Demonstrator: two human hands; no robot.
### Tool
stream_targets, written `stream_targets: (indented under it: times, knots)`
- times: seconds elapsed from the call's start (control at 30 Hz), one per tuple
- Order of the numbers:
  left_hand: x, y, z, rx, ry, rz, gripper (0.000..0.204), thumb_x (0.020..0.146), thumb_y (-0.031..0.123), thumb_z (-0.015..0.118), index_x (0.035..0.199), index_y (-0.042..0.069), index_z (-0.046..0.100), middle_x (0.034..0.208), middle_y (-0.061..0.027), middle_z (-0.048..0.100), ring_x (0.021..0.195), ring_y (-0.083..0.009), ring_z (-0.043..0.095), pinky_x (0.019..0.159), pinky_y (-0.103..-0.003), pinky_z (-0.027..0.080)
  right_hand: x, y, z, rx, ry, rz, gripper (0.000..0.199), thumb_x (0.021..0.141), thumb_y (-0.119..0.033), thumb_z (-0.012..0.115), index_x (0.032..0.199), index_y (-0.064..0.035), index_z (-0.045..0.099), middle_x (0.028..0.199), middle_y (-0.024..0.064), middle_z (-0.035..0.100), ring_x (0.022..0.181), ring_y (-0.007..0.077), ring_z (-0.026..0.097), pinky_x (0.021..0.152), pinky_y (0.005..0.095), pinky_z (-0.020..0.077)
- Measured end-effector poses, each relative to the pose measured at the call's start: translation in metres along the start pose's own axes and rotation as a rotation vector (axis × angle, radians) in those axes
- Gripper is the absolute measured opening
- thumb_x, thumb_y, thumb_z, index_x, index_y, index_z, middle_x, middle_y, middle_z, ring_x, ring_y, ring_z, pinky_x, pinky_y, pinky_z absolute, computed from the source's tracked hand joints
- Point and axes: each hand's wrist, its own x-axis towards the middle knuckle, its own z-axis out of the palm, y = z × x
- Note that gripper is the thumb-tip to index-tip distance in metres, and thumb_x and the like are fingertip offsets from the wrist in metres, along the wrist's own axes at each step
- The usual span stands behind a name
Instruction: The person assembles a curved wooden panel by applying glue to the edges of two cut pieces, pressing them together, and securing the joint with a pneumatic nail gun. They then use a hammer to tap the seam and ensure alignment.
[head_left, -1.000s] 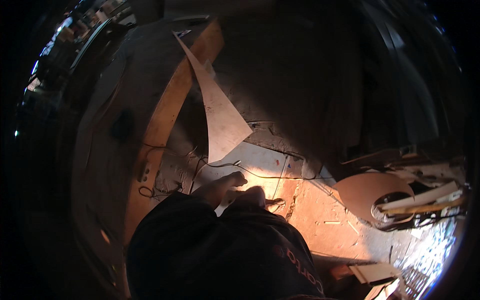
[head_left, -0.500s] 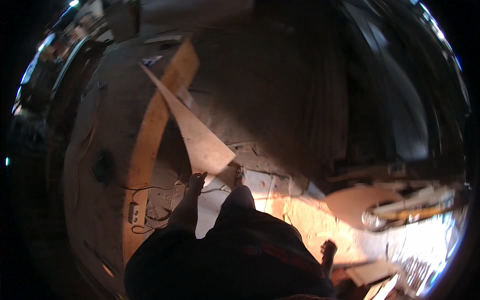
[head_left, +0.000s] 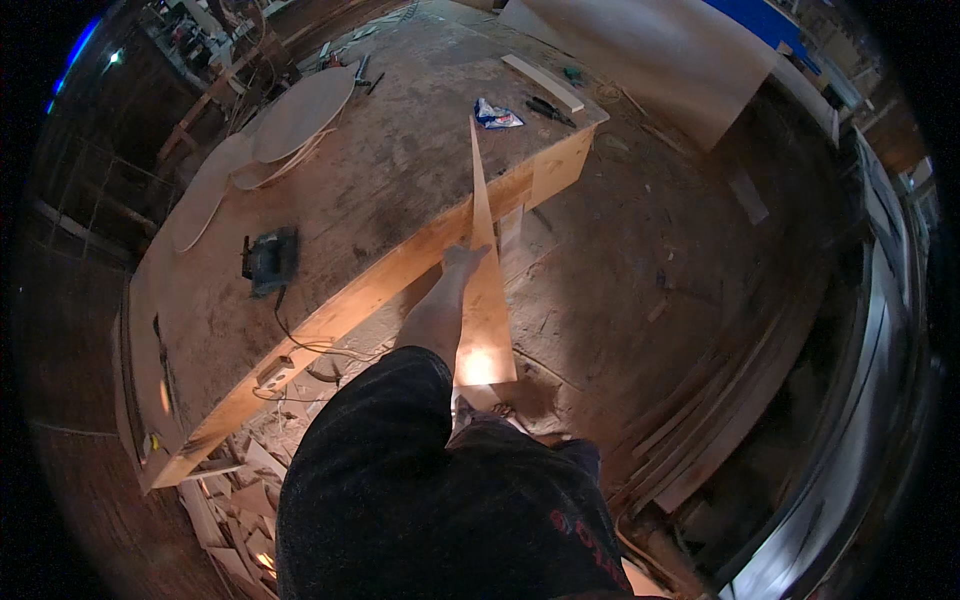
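Observation:
A long tapered wooden board [head_left: 487, 310] stretches away from my body, its narrow tip over the workbench and its wide end near my waist. My left hand [head_left: 463, 262] grips its left edge about halfway along. By the wide end, in shadow, is my right hand [head_left: 503, 410]; its fingers are too dark to tell if they hold the board. Left of the board, on the dusty workbench [head_left: 400, 150], rests a corded power tool [head_left: 270, 260]. A white and blue packet [head_left: 497, 114] lies by the board's tip.
A power strip [head_left: 272, 375] with cables is on the bench's front edge. Curved thin panels [head_left: 300, 115], a wood strip [head_left: 545, 82] and a dark hand tool [head_left: 550, 110] lie on top. Wood scraps [head_left: 240, 500] are below left; long planks [head_left: 700, 420] line the right.
My view has turned right and toward the bench. My left hand is farther along the board, which points more straight ahead. My right hand came from the far right to the board's wide end.

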Motion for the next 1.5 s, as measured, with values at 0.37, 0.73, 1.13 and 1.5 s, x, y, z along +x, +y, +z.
stream_targets:
  times: [0.37,0.73,1.13,1.5]
  knots:
    - [0.083,0.023,0.077,0.246,0.305,0.152,0.108,0.065,0.061,0.082,0.142,0.003,0.034,0.131,-0.0246,0.054,0.121,-0.037,0.054,0.098,-0.045,0.045,0.201,-0.258,0.042,-0.25,-0.127,-0.099,0.024,0.086,-0.012,0.065,0.108,-0.003,0.063,0.085,0.0069,0.065,0.065,0.0175,0.062,0.051,0.0333,0.0502]
    - [0.094,0.094,0.177,0.46,0.412,-0.087,0.132,0.058,0.077,0.074,0.155,0.011,0.013,0.161,-0.011,0.019,0.15,-0.0276,0.009,0.112,-0.071,0.003,0.358,-0.633,0.15,-0.546,-0.293,-0.591,0.034,0.082,-0.006,0.07,0.114,0.0011,0.063,0.093,0.0094,0.067,0.069,0.0183,0.065,0.054,0.0344,0.0537]
    - [0.131,0.082,0.222,0.205,0.687,-0.084,0.033,0.072,0.02,0.069,0.102,0.01,0.057,0.084,-0.0191,0.066,0.084,-0.0413,0.065,0.07,-0.052,0.052,0.415,-0.698,0.327,-0.822,-0.68,-0.447,0.035,0.085,-0.007,0.066,0.117,0.0045,0.061,0.083,0.0068,0.066,0.064,0.018,0.062,0.055,0.0315,0.0513]
    - [0.08,0.307,0.125,0.042,0.772,0.097,0.02,0.079,0.011,0.059,0.095,-0.001,0.056,0.071,-0.022,0.059,0.071,-0.0372,0.064,0.061,-0.044,0.05,0.514,-0.877,0.465,-1.028,-0.715,-0.398,0.03,0.086,-0.006,0.062,0.115,0.0036,0.059,0.077,0.0069,0.063,0.059,0.0181,0.06,0.049,0.0317,0.0486]
